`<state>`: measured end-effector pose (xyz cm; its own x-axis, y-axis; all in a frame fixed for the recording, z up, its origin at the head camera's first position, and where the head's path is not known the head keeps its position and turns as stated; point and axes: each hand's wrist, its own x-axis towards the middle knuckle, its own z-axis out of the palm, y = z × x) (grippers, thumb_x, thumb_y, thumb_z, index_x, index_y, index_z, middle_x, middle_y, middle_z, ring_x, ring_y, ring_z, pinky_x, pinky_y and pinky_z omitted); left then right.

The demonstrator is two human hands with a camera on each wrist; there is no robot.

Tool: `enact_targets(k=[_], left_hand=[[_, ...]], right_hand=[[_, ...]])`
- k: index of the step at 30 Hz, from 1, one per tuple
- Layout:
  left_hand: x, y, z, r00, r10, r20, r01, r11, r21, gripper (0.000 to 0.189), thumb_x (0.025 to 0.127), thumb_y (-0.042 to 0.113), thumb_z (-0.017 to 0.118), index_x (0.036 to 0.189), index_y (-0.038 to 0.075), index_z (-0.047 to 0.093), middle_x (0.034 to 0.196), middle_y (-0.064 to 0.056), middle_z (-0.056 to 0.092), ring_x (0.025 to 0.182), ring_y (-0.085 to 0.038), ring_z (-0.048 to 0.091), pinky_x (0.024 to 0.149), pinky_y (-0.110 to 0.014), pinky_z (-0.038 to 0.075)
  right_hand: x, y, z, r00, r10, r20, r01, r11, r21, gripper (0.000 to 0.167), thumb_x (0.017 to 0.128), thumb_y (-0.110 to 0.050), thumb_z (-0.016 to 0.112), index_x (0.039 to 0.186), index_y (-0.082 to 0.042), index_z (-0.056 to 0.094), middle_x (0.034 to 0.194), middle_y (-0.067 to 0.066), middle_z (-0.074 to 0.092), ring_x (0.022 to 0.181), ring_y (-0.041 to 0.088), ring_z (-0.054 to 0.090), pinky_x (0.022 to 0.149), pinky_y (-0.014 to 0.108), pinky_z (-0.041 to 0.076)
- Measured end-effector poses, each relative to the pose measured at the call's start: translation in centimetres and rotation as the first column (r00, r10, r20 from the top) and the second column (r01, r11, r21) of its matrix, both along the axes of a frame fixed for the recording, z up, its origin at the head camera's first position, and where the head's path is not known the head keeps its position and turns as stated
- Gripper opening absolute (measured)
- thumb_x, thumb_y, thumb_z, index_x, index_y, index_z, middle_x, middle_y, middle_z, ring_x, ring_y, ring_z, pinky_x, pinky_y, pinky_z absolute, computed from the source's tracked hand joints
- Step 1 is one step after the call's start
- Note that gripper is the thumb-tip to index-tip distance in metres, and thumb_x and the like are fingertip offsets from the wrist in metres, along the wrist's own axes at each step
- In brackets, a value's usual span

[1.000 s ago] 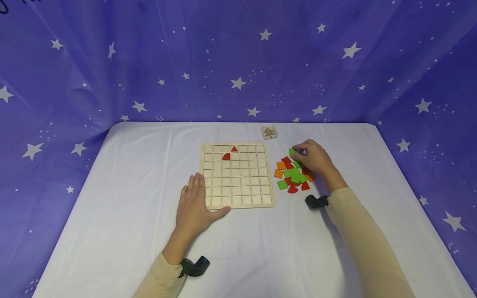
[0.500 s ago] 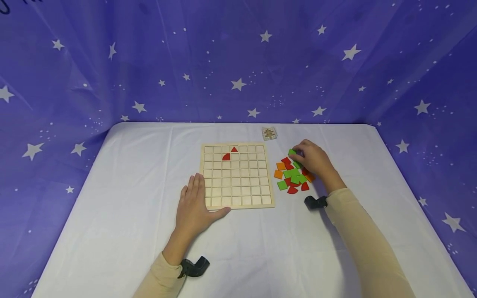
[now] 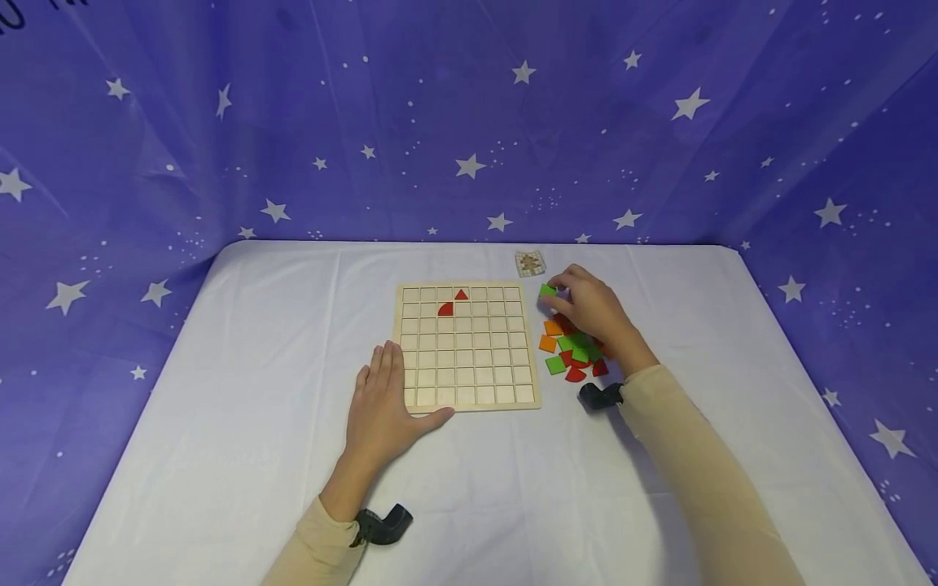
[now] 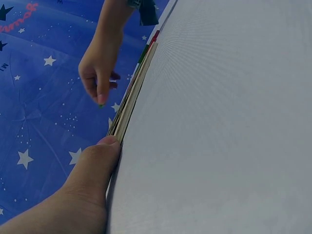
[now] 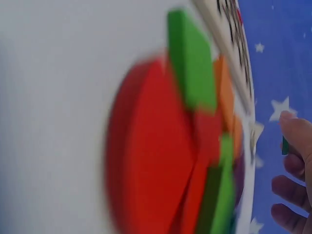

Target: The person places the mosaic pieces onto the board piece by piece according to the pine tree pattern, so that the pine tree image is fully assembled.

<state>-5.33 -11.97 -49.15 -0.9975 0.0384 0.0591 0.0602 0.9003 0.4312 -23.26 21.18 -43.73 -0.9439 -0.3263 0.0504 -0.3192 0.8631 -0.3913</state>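
My left hand (image 3: 381,403) lies against the left side and lower-left corner of a wooden grid board (image 3: 472,405), fingers straight and thumb along the front edge. In the left wrist view its thumb (image 4: 92,165) presses the board's side. Two red pieces sit in the grid's upper part: a triangle (image 3: 461,295) and a quarter circle (image 3: 446,309). My right hand (image 3: 592,303) pinches a green square tile (image 3: 547,290) between thumb and fingers, just right of the board's upper-right corner. The right wrist view shows the tile's green edge (image 5: 285,145) between thumb and fingers.
A loose pile of green, red and orange pieces lies right of the board, including an orange tile (image 3: 548,344) and a green tile (image 3: 555,365), partly under my right hand. Behind the board is a small patterned card (image 3: 530,263). A starry purple curtain (image 3: 469,122) borders the white table.
My right hand has lifted the green square tile from the pile's far side and moved left with it toward the board. My left hand has stayed in place.
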Motion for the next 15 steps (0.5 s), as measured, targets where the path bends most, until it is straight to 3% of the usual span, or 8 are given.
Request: enact_targets(k=[10,15], left_hand=[[-0.1,0.0,-0.3,1.000,-0.004,-0.015,0.004,1.000,-0.011,0.134,0.069,0.089,0.056,0.159,0.002,0.010,0.167,-0.015,0.011,0.156,-0.031,0.009,0.123,-0.052,0.014],[0.0,0.0,-0.2,1.000,0.000,-0.022,0.000,1.000,0.000,0.134,0.068,0.086,0.060,0.158,0.000,0.011,0.167,-0.016,0.012,0.156,-0.032,0.009,0.123,-0.052,0.015]], right_hand=[[0.2,-5.2,1.2,0.992,0.122,-0.039,-0.121,0.992,0.016,0.041,0.095,-0.043,0.065,0.122,-0.013,0.068,0.119,0.004,0.060,0.104,0.024,0.064,0.091,0.044,0.054],[0.3,-7.6,1.0,0.981,0.181,-0.065,-0.178,0.983,0.040,0.038,0.095,-0.041,0.065,0.121,-0.013,0.069,0.112,0.001,0.060,0.096,0.019,0.063,0.084,0.041,0.054]])
